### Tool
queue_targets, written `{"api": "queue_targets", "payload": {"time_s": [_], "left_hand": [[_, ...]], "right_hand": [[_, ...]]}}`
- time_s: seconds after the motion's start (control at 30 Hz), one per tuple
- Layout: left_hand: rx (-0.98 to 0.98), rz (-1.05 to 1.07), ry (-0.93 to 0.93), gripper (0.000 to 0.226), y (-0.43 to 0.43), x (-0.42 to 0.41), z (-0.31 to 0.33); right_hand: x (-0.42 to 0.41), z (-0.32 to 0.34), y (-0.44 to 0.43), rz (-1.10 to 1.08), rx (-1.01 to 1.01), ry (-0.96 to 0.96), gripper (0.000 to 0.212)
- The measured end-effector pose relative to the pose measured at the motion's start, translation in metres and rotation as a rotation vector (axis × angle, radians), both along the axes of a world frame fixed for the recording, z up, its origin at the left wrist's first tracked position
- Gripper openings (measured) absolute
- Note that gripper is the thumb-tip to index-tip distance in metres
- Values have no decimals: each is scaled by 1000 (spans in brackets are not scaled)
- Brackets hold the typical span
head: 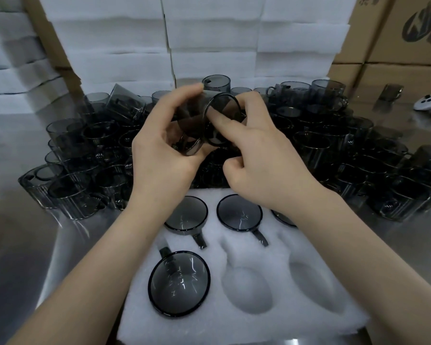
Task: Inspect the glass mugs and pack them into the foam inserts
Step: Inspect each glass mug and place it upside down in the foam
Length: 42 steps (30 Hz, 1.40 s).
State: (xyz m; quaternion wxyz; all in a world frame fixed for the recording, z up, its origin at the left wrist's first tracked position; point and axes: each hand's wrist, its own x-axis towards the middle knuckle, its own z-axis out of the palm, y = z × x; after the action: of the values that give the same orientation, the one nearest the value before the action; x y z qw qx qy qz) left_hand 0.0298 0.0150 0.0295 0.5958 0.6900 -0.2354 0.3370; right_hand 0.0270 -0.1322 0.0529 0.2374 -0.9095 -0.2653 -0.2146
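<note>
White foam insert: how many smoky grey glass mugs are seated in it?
4 in the white foam insert: back-left mug, back-middle mug, back-right mug, mostly hidden under the right forearm, and front-left mug. The front-middle pocket and front-right pocket are empty.

Only two arms of the person in view; left hand (pixel 159 155) and right hand (pixel 261 158) bare; left forearm (pixel 102 255) and right forearm (pixel 358 235) bare along their whole visible length; wrists bare; slender fingers; faint knuckle creases.
</note>
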Motion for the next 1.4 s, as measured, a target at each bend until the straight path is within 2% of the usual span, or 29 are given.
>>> {"api": "queue_targets", "payload": {"time_s": [0.17,0.4,0.6,0.7,0.77,0.87,0.93,0.97,1.03,1.13,1.23,1.33,1.4], "left_hand": [[-4,-4,11,65,0,-1,0],[47,50,17,62,1,-2,1],[38,49,31,62,-1,-3,1],[-39,-21,70,65,-1,-2,1],[-74,-35,76,66,1,-1,2],[-92,-36,72,67,1,-1,4],[-98,-46,79,67,2,0,3],[-105,-49,87,66,2,0,3],[-125,-59,107,64,3,1,2],[-124,-64,118,61,5,2,1],[-119,-71,136,61,6,2,0],[-131,-47,169,62,5,3,1],[-121,-38,185,58,3,2,2]], "right_hand": [[-2,0,1,22,64,64,77],[-1,2,5,-3,-58,101,79],[1,0,3,60,35,108,74],[0,-1,2,82,208,26,69],[-1,0,-1,93,354,-97,60],[-2,2,-3,114,575,-232,35],[-2,4,-4,123,708,-185,17],[-1,4,-3,119,763,-147,14],[1,3,-5,86,855,-103,21],[8,4,-11,36,967,-5,20],[19,0,-17,-36,828,162,17],[25,-7,-19,-84,595,307,31],[25,-9,-20,-124,497,320,36]]}}
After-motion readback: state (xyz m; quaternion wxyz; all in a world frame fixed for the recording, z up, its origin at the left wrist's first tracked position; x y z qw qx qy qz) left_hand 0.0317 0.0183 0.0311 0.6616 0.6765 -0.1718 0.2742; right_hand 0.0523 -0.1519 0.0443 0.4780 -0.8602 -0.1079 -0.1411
